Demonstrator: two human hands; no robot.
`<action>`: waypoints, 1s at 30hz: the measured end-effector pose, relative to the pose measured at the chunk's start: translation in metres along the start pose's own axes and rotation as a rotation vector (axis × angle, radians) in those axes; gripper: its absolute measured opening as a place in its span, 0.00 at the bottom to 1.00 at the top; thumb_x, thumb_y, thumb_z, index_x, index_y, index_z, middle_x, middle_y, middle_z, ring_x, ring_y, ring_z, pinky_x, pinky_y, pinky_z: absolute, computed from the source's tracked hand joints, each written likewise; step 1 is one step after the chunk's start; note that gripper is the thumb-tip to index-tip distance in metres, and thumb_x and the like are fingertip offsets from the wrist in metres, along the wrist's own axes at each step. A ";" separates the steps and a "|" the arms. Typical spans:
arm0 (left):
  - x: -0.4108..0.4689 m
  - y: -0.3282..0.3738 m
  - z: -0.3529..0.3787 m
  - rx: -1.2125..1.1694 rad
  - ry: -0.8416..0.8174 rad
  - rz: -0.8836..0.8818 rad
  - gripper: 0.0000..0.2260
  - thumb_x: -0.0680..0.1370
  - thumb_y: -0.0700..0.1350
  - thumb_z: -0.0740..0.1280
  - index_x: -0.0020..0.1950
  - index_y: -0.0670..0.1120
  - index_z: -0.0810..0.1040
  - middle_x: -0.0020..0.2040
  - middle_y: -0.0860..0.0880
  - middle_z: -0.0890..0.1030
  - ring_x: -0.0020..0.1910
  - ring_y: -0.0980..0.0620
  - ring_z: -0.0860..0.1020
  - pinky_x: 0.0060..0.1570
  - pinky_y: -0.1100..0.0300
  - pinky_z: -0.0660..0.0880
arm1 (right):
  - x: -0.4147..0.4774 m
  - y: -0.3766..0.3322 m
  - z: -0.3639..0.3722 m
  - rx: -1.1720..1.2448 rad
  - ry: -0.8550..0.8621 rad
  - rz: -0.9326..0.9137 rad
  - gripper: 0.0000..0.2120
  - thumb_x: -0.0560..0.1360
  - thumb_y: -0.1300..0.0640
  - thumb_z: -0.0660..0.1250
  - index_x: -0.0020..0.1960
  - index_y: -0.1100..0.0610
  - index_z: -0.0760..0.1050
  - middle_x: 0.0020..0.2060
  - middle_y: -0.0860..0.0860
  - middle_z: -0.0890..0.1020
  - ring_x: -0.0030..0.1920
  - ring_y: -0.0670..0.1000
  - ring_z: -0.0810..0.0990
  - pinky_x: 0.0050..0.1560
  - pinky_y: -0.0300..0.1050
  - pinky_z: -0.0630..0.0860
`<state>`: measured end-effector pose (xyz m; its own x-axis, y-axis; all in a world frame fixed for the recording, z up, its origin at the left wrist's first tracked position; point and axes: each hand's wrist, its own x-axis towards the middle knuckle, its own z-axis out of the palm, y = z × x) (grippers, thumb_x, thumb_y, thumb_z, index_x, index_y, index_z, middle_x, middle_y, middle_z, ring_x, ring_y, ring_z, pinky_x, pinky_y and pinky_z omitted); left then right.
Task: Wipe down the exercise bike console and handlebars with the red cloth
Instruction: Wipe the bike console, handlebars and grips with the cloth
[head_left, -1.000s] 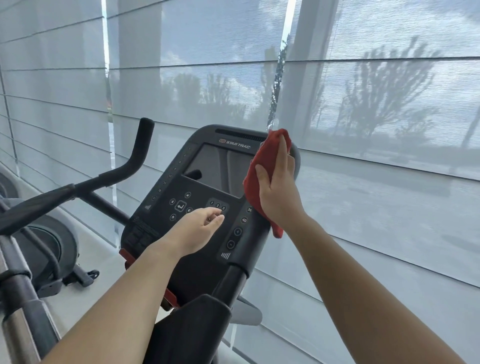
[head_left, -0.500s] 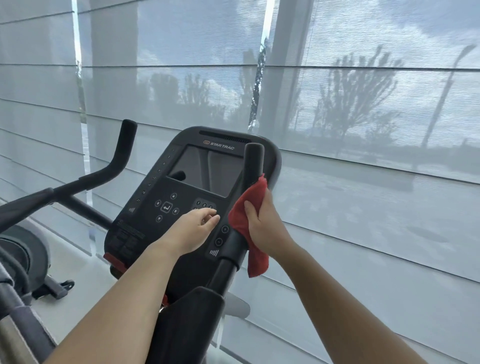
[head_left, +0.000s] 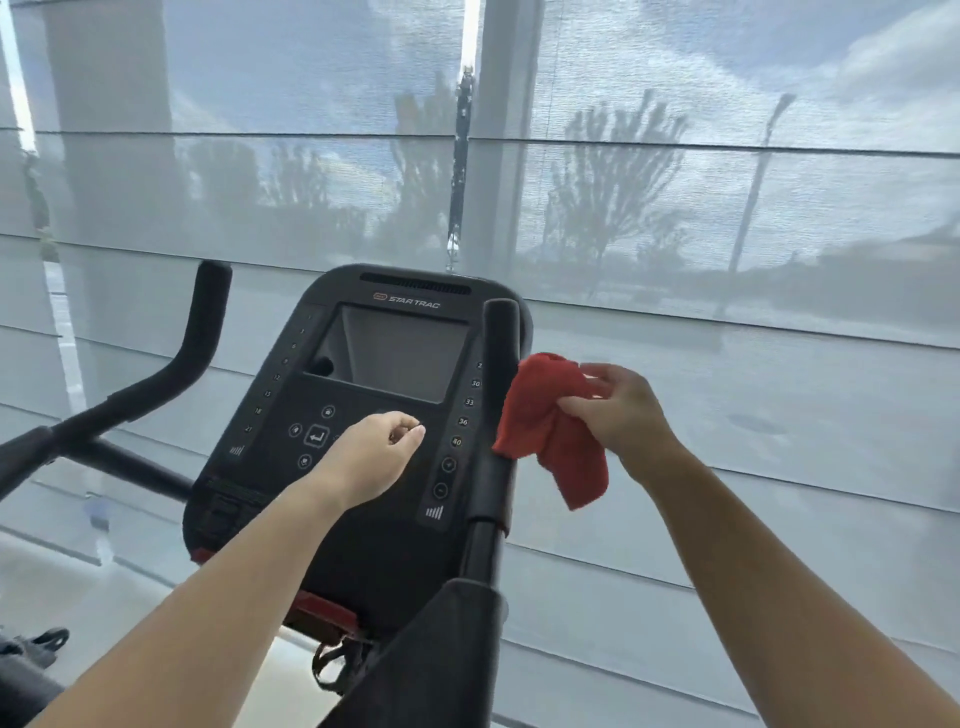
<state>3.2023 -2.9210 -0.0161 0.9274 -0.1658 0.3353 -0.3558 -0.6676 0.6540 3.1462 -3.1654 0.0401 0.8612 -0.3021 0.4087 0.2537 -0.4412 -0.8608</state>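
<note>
- Red cloth (head_left: 550, 431) bunched and pinched between thumb and fingers of the right hand (head_left: 621, 415), at about 3 o'clock from the console's middle, just beside the right handlebar grip (head_left: 498, 410); lower left edge of the cloth touching or overlapping that grip, a loose tail hanging toward 6 o'clock.
- Right hand off the bar itself, out to the 3 o'clock side of it, clamped on the cloth only.
- Left hand (head_left: 371, 460) held over the keypad area of the Star Trac console (head_left: 363, 415), fingers curled loosely, thumb and forefinger nearly together, nothing in them; contact with the panel impossible to tell.
- Console screen (head_left: 392, 358) dark, tilted back, with number columns down both sides and round buttons below.
- Left handlebar (head_left: 200, 343) standing upright at 9 o'clock from the console, untouched, bending down into a black crossbar.
- Grey mesh roller blinds (head_left: 727, 208) behind, at 12 o'clock, with trees and cloudy sky faintly visible through them.
</note>
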 end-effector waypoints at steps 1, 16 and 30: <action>0.001 -0.003 -0.002 -0.005 -0.009 0.017 0.14 0.80 0.53 0.58 0.62 0.51 0.75 0.53 0.54 0.78 0.52 0.56 0.75 0.50 0.62 0.67 | 0.000 -0.005 -0.002 0.005 0.057 -0.037 0.15 0.67 0.64 0.73 0.51 0.51 0.79 0.46 0.49 0.84 0.45 0.48 0.82 0.51 0.45 0.78; -0.006 -0.016 0.015 -0.133 -0.009 0.177 0.14 0.80 0.49 0.59 0.62 0.48 0.75 0.56 0.50 0.77 0.54 0.53 0.75 0.57 0.60 0.69 | -0.066 0.015 0.062 -0.317 0.039 -0.136 0.12 0.74 0.57 0.66 0.56 0.47 0.79 0.54 0.41 0.81 0.50 0.41 0.79 0.53 0.35 0.71; -0.020 -0.022 0.019 -0.122 -0.133 0.198 0.12 0.80 0.50 0.59 0.61 0.49 0.76 0.55 0.52 0.78 0.52 0.55 0.75 0.56 0.62 0.69 | -0.064 0.034 0.021 -0.154 0.247 0.077 0.08 0.76 0.57 0.63 0.45 0.57 0.80 0.41 0.53 0.84 0.43 0.52 0.80 0.50 0.51 0.76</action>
<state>3.1935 -2.9162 -0.0503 0.8422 -0.3839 0.3785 -0.5361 -0.5214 0.6639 3.1094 -3.1431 -0.0215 0.7371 -0.5278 0.4221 0.1058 -0.5267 -0.8434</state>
